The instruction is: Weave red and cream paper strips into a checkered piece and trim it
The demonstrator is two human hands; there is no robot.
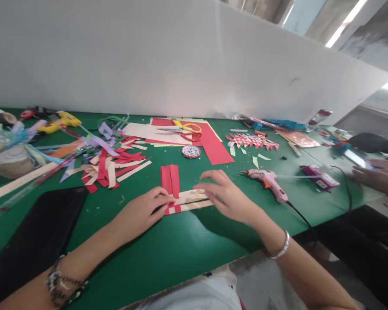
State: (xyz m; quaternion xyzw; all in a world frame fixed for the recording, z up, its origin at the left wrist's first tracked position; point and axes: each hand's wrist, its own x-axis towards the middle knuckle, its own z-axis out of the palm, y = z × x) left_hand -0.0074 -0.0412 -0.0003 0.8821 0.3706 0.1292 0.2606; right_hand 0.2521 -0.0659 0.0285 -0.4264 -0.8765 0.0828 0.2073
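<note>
Red paper strips [170, 178] lie side by side on the green table [168, 254], with cream strips [191, 199] woven across their near end. My left hand [144, 211] presses its fingertips on the left edge of this weave. My right hand [224, 193] rests on the right ends of the cream strips, fingers spread over them.
A heap of cut red and cream strips [113, 165] lies to the left. Yellow-handled scissors [184, 128] sit on red and cream sheets behind. A pink glue gun [268, 183] lies to the right, a finished woven piece [252, 141] beyond. Another person's hand [377, 174] is at far right.
</note>
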